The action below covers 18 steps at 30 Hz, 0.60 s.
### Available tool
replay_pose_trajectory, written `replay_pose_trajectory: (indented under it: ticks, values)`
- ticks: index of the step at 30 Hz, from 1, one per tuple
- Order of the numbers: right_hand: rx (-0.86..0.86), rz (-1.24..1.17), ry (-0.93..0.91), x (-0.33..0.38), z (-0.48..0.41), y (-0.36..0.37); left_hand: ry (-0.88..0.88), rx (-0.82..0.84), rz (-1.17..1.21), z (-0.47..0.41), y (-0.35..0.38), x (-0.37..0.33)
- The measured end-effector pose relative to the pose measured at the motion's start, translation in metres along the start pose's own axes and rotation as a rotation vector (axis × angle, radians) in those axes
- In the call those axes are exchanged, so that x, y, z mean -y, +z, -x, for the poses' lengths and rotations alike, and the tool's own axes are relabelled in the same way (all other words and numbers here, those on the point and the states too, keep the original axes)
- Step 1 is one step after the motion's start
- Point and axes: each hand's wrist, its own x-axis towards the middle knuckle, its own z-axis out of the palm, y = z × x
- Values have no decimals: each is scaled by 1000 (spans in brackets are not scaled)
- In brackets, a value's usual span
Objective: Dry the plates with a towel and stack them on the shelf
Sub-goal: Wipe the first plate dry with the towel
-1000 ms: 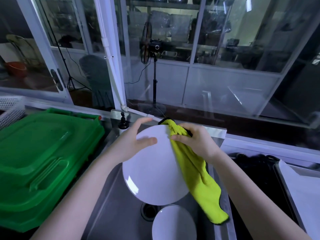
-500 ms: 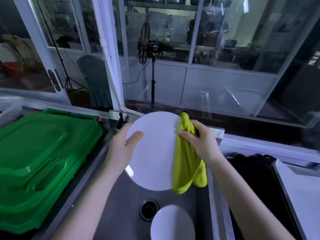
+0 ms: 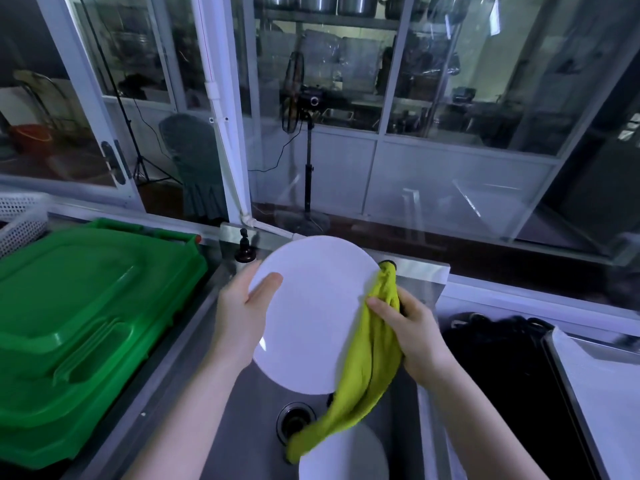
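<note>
White-framed glass partitions point(image 3: 377, 157) walled off a dim storeroom, where a pedestal fan point(image 3: 298, 95) stood on a dark floor point(image 3: 415, 237) near a grey-covered chair point(image 3: 194, 161). Steel pots point(image 3: 356, 1) lined a high shelf point(image 3: 329, 19) behind the glass. A green plastic crate point(image 3: 86, 306) and a white perforated basket point(image 3: 20, 216) sat at left, daylight glancing off the panes.

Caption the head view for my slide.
Left hand holds a white plate over the sink; right hand grips a yellow-green towel against its rim.
</note>
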Motion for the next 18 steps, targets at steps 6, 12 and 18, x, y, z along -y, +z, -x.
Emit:
replay_pose_trajectory:
  ticks: [6, 12, 18]
  values:
    - [132, 496, -263, 30, -15, -1, 117, 372, -272, -17, -3, -13]
    - [170, 701, -445, 49, -22, 15, 129, 381, -397, -30, 3, -30]
    - [-220, -28, -190, 11, -6, 10, 18, -264, -1, 18, 19, 6]
